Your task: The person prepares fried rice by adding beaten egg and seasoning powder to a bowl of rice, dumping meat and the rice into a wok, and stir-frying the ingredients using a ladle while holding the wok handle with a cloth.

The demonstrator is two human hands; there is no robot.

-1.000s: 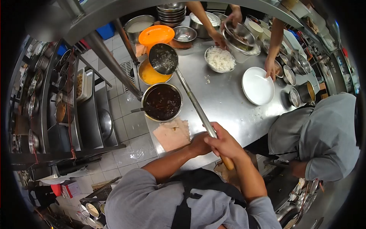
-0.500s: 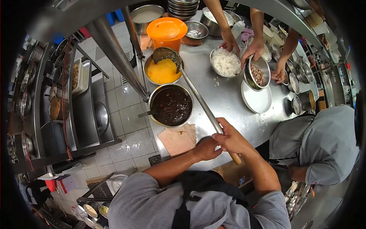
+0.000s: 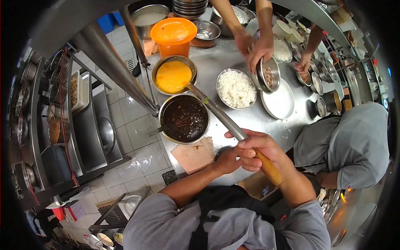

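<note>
My right hand is wrapped round the long handle of a ladle, near its wooden grip. The handle slants up to a metal bowl of yellow liquid, like beaten egg; the ladle's head is there, hard to tell from the liquid. My left hand is beside the right one, close to the handle; its fingers are partly hidden. Just below the yellow bowl stands a metal pot of dark brown sauce, with a utensil handle over its rim. A pinkish cloth lies by the pot.
Another person's hands tilt a metal bowl of chopped meat over a white plate. A bowl of white rice stands beside it. An orange container is behind; shelves line the left. A person in grey is at right.
The ladle's head has dropped from its tilt above the yellow liquid, and the handle lies nearer me. The other person's hands have left the rice bowl; the meat bowl is tipped further.
</note>
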